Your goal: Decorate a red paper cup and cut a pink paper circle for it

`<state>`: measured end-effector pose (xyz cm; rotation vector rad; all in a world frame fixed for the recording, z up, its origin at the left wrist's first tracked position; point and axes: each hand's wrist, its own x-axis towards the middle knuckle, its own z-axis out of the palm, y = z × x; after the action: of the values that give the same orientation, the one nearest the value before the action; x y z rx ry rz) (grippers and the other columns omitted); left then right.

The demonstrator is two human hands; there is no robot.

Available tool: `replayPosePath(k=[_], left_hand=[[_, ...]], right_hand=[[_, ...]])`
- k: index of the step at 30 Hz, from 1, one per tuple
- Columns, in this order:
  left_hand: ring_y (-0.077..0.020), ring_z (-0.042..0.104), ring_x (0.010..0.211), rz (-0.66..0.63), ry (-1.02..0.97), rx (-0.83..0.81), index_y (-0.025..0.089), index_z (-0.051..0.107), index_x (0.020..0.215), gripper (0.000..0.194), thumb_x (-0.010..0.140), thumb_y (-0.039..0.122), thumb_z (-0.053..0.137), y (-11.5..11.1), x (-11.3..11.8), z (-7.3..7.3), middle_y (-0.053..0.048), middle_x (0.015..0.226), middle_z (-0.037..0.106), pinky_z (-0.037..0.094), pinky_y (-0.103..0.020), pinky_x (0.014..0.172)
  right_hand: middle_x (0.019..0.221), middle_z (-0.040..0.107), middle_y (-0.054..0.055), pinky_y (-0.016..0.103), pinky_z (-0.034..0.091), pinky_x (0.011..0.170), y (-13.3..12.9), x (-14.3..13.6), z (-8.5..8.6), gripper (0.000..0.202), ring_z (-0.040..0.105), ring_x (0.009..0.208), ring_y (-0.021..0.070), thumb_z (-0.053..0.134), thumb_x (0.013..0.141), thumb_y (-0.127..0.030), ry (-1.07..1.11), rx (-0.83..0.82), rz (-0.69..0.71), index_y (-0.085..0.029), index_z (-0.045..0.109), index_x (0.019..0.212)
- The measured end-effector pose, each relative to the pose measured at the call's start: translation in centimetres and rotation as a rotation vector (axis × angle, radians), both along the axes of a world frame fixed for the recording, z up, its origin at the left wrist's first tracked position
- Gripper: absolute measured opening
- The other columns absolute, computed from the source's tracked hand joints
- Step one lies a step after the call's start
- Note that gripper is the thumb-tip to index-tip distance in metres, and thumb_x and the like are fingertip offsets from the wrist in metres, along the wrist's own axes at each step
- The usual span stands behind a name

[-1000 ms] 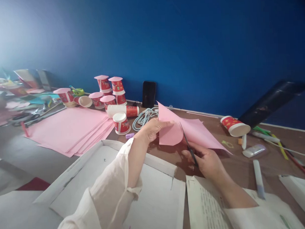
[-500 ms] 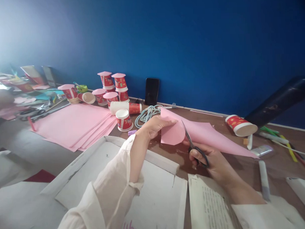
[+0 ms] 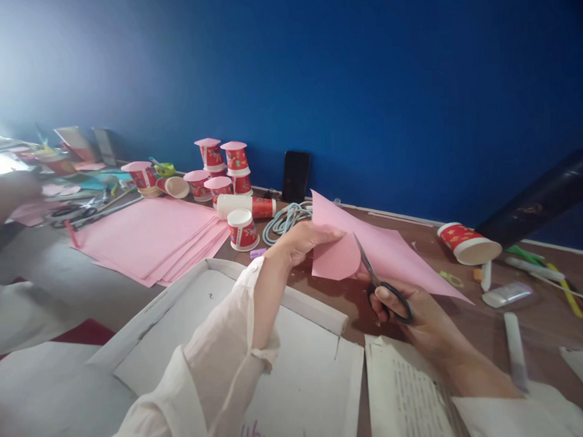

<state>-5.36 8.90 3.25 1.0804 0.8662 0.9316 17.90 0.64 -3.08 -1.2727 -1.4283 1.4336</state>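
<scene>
Scissors [image 3: 376, 282] at the pink sheet [image 3: 388, 253]

In the head view, the sheet is my clock's centre, held up above the table [image 3: 356, 305]. My left hand [image 3: 307, 240] pinches its 9 o'clock side, fingers pressed together on the paper, probably to keep it steady against the blades. My right hand [image 3: 414, 306], at 5, has its fingers wrapped round the scissors' handles, which I judge lets the blades run up toward 11; how wide those stand, I cannot tell.

Red cups [image 3: 237, 158] stand at 10, perhaps kept aside from the cutting. The sheet's corner points to 4, near a clear plastic case [image 3: 508, 294]. From below, the white tray's wall [image 3: 318, 310] at 7 and the printed pages [image 3: 407, 393] nearer 6 crowd my wrists; upward, toward the blue wall [image 3: 412, 112] at 12, I have lifting room.
</scene>
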Motion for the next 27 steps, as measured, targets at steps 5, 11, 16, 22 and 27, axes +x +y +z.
replayPosePath(k=[5, 11, 16, 22, 27], left_hand=[[-0.0155, 0.059, 0.065, -0.034, 0.017, 0.006, 0.013, 0.072, 0.073, 0.031, 0.059, 0.035, 0.088, 0.28, -0.16, -0.4, -0.005, 0.072, 0.07, 0.048, -0.03, 0.066], [-0.0142, 0.057, 0.059, -0.046, 0.055, -0.016, 0.013, 0.071, 0.073, 0.031, 0.061, 0.037, 0.087, 0.37, -0.2, -0.57, -0.003, 0.065, 0.067, 0.048, -0.03, 0.064], [-0.0154, 0.058, 0.063, -0.037, 0.035, -0.008, 0.015, 0.069, 0.068, 0.03, 0.057, 0.035, 0.089, 0.56, -0.18, -0.6, -0.003, 0.067, 0.067, 0.047, -0.03, 0.065], [-0.0174, 0.059, 0.066, -0.031, 0.032, -0.032, 0.015, 0.067, 0.063, 0.03, 0.055, 0.034, 0.09, 0.31, -0.17, -0.31, -0.002, 0.06, 0.064, 0.047, -0.031, 0.068], [-0.0161, 0.058, 0.064, -0.042, 0.033, -0.025, 0.015, 0.068, 0.066, 0.032, 0.055, 0.034, 0.09, 0.4, -0.25, -0.4, -0.002, 0.063, 0.065, 0.047, -0.031, 0.066]], right_hand=[[0.069, 0.056, -0.001, 0.027, 0.039, 0.061, 0.0, 0.05, -0.02, 0.053, 0.05, 0.06, 0.0127, 0.068, 0.082, -0.055, 0.013, -0.004, -0.01, -0.02, 0.068, 0.122], [0.072, 0.058, 0.0, 0.029, 0.04, 0.061, 0.05, 0.17, -0.22, 0.058, 0.05, 0.06, 0.0132, 0.069, 0.081, -0.056, 0.006, -0.012, -0.016, -0.019, 0.067, 0.126], [0.071, 0.056, 0.0, 0.03, 0.038, 0.062, 0.0, 0.01, -0.01, 0.061, 0.048, 0.061, 0.0136, 0.069, 0.081, -0.057, 0.002, -0.019, -0.017, -0.017, 0.066, 0.127], [0.07, 0.055, -0.001, 0.029, 0.037, 0.062, 0.07, 0.13, -0.04, 0.062, 0.048, 0.06, 0.0132, 0.069, 0.081, -0.056, -0.008, -0.018, -0.014, -0.018, 0.065, 0.129], [0.069, 0.055, -0.001, 0.028, 0.039, 0.06, -0.07, 0.03, 0.24, 0.064, 0.048, 0.06, 0.0126, 0.072, 0.078, -0.057, -0.022, -0.041, -0.034, -0.018, 0.067, 0.128]])
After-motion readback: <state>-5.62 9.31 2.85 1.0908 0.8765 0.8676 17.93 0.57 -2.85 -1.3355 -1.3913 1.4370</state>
